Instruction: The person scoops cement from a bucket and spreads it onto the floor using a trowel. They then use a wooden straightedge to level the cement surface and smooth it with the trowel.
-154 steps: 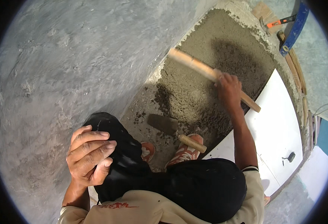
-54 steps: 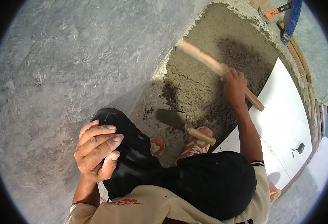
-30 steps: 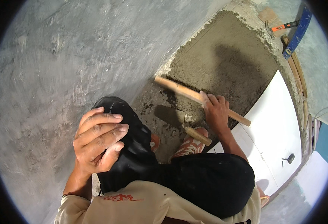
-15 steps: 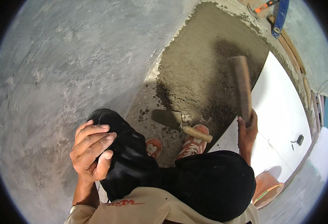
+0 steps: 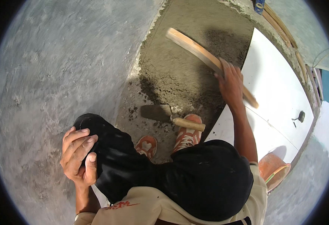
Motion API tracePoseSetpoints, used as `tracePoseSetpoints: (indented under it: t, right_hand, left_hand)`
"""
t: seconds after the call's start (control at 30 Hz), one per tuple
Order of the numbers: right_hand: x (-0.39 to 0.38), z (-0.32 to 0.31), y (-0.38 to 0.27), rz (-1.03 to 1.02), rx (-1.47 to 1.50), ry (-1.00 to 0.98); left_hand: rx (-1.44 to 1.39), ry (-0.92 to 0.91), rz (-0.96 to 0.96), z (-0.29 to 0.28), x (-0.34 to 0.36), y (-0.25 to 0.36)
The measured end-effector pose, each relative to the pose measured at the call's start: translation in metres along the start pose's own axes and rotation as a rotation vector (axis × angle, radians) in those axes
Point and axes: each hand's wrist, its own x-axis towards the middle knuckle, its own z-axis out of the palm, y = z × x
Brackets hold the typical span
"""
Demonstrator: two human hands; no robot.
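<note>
My right hand (image 5: 232, 84) grips a wooden batten (image 5: 196, 50) near its lower end. The batten slants over the bed of wet mortar (image 5: 164, 75), its far end toward the grey wall, its short end over a white tile (image 5: 263, 63). I cannot tell whether it touches the mortar. Beside my left knee, my left hand (image 5: 78, 155) is raised with loosely curled fingers, thumb apart, holding nothing. A trowel (image 5: 157, 112) with a wooden handle lies in front of my feet, its handle resting across my right shoe (image 5: 187, 138).
Grey plastered wall (image 5: 59, 67) rises along the left. White tiles cover the right side, with a small black object (image 5: 301, 116) on them. An orange bucket (image 5: 273, 169) stands at my right. Wooden strips (image 5: 280, 26) and a blue tool (image 5: 259, 6) lie at the far right edge.
My right hand has moved forward and left, swinging the batten from nearly upright in view to a slant across the mortar. The view has shifted slightly; my left hand remains raised by the knee.
</note>
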Motion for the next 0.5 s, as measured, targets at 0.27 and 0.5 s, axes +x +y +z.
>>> tracePoseSetpoints:
  t: [0.27, 0.5]
  right_hand:
    - [0.081, 0.062, -0.017, -0.183, -0.088, -0.035]
    - [0.032, 0.059, -0.023, -0.143, -0.129, -0.173]
  left_hand:
    - [-0.013, 0.008, -0.011, -0.002, -0.005, -0.004]
    - [-0.011, -0.012, 0.000, 0.003, 0.000, -0.003]
